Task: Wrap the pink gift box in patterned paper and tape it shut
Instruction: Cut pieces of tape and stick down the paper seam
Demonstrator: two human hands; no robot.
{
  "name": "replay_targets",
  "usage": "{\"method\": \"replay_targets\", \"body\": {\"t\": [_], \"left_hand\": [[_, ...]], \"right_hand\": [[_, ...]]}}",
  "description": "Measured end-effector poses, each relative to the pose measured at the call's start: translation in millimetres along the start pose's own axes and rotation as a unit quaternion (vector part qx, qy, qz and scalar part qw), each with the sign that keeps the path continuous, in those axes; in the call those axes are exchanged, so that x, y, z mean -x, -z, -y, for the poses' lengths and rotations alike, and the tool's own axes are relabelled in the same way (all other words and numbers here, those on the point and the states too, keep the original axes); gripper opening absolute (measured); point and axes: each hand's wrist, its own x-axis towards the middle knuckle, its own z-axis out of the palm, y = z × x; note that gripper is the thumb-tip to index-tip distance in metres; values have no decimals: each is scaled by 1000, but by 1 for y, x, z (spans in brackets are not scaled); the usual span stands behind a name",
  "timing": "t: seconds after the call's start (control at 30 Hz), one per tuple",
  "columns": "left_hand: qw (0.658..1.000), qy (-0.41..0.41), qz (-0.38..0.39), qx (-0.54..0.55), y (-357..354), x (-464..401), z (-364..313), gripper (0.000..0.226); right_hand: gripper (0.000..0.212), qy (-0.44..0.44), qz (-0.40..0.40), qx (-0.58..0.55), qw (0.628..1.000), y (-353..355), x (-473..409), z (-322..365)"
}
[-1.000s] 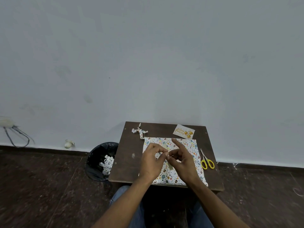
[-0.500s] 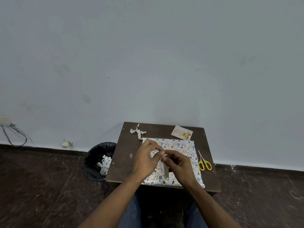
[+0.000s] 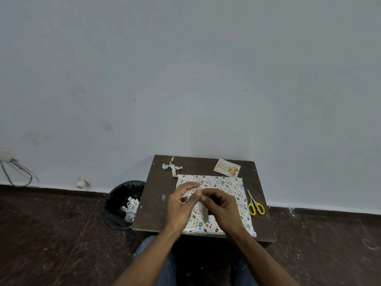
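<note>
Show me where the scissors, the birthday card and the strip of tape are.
scissors (image 3: 255,205): head view, where blades meet yellow handles.
birthday card (image 3: 226,168): head view, card's middle.
strip of tape (image 3: 204,213): head view, hanging part.

Head view – looking forward and down over table (image 3: 152,203)

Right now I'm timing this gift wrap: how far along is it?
Done: patterned paper covers the box on the dark wooden table; no pink shows. In hand: left hand and right hand pinch a clear tape strip above it. Left: sticking it down; I can't see any taped seams.
</note>
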Motion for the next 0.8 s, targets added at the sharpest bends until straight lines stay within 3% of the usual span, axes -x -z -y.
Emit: {"method": "replay_targets", "body": {"t": [0.1,0.27,0.57,0.7,0.8], "left_hand": [[1000,1,-8,8,-2,-3,-1,7],[999,-4,-32,7,-6,-9,-4,19],[997,-20,66,-23,-4,-8,-16,27],[998,22,52,22,-3,-13,-22,19],[993,70,93,23,-2,-14,-21,34]], "right_hand": [[14,-7,-1,-3,1000,-1,0,-2],[28,-30,-2,-7,1000,-3,0,-6],[24,-60,-39,-12,997,5,-5,-10],[28,-40,-12,-15,999,7,-4,-10],[41,-41,3,0,999,12,-6,-13]]}}
